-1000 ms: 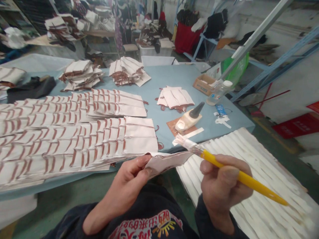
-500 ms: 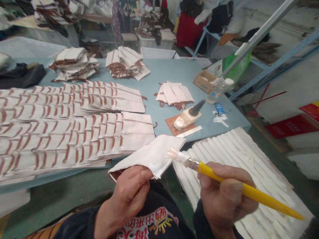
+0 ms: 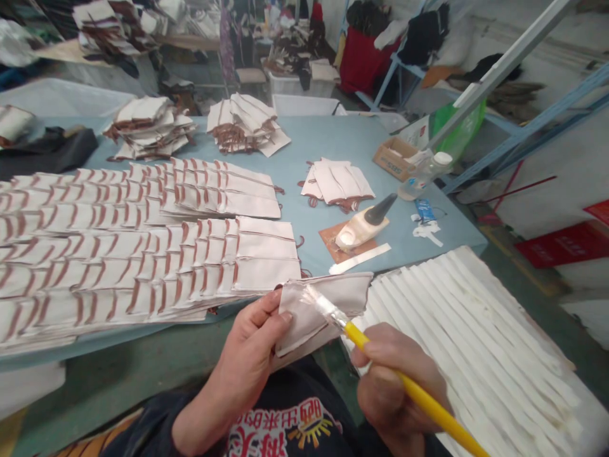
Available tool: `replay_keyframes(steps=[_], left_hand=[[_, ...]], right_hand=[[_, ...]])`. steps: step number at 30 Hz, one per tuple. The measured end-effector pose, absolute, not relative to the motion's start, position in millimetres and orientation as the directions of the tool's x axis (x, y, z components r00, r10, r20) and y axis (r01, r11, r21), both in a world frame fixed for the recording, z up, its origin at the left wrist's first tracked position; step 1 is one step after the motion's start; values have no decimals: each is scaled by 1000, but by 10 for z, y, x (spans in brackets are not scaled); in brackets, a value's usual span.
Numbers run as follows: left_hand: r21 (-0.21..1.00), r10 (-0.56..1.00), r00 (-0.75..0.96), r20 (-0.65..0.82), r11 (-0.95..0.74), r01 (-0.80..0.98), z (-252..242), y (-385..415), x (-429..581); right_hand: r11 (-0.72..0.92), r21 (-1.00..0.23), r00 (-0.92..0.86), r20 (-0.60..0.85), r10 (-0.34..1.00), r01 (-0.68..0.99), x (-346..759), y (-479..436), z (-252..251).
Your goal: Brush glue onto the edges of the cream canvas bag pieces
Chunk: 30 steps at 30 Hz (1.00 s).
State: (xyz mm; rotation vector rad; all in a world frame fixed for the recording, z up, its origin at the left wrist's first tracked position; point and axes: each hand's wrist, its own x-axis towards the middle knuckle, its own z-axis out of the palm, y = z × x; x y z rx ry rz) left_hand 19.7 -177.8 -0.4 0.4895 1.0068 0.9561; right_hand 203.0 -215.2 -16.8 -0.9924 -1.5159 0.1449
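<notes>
Left hand [image 3: 240, 362]: thumb and fingers pinched on one end of an off-white fabric piece [image 3: 299, 327], held up just off the near edge of the blue table [image 3: 333, 136]. Right hand [image 3: 404, 362]: fingers clamped around the handle of a yellow brush [image 3: 353, 331], bristles against the piece's upper face. On the table: overlapping rows of brown-edged pieces [image 3: 118, 251] along its left half, small stack [image 3: 340, 181] right of its centre, dark-nozzled container [image 3: 359, 230] toward its near edge. White strips [image 3: 451, 324] sit off its near-right side.
</notes>
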Motion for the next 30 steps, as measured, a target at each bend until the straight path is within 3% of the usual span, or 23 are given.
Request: replay_keyframes(steps=[4, 12, 17, 20, 22, 23, 26, 30], left_hand=[[673, 836, 246, -491, 543, -501, 90, -1766, 266], [732, 866, 214, -452, 497, -467, 201, -1696, 307], [776, 862, 137, -487, 500, -385, 186, -1685, 256], [749, 834, 63, -548, 523, -408, 72, -1691, 136], [725, 806, 16, -592, 541, -426, 1, -1687, 28], [715, 792, 0, -611, 552, -429, -23, -1681, -24], [686, 749, -61, -660, 567, -457, -37, -1661, -135], [669, 724, -94, -683, 569, -478, 29, -1669, -149]], right_hand=[[670, -495, 10, 808, 589, 554, 2046, -2126, -169], [785, -383, -140, 853, 503, 487, 1741, -1951, 48], [769, -451, 64, 877, 477, 452, 1690, -1999, -10], [632, -471, 250, 877, 410, 616, 1986, -2016, -181], [399, -628, 533, 778, 332, 668, 2234, -1976, -330], [345, -673, 582, 739, 339, 654, 2342, -1941, -411], [240, -796, 675, 601, 428, 556, 2511, -1825, -653], [179, -851, 738, 519, 430, 494, 2374, -1752, -858]])
